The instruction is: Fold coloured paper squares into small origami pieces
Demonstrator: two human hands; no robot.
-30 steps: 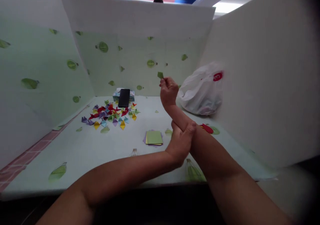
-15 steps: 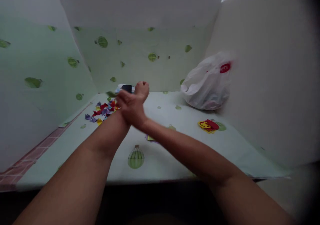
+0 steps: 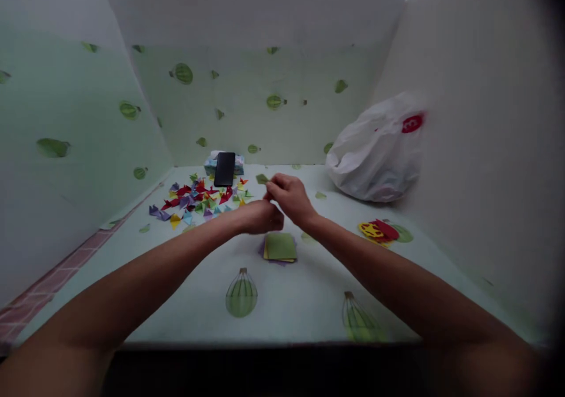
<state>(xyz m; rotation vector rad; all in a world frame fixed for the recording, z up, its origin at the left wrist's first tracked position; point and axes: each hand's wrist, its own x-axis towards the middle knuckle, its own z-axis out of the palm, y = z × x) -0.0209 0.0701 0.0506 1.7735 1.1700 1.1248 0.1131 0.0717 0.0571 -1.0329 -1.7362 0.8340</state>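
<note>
A small folded piece of green paper point(image 3: 262, 179) is pinched between the thumb and fingers of my right hand point(image 3: 291, 198), in the middle of the table. My left hand point(image 3: 263, 216) is closed, just in front of it and to its left, with the fingertips curled out of sight; what they hold, if anything, is hidden. Below both hands lies a stack of square paper sheets point(image 3: 281, 247), green on top with yellow and purple edges showing. To the left is a scattered heap of folded paper cranes point(image 3: 203, 198) in red, purple, yellow, green and blue.
A black phone point(image 3: 225, 169) leans on a tissue box point(image 3: 239, 165) behind the cranes. At the right stands a full white plastic bag point(image 3: 375, 155) against the wall. Yellow and red cut-out pieces point(image 3: 378, 231) lie in front of the bag. Walls enclose the table's left, back and right.
My right hand, previously crossed over my left forearm with green paper, has moved right. My left hand has come back towards me. The hands are now close together and the paper stack is uncovered.
</note>
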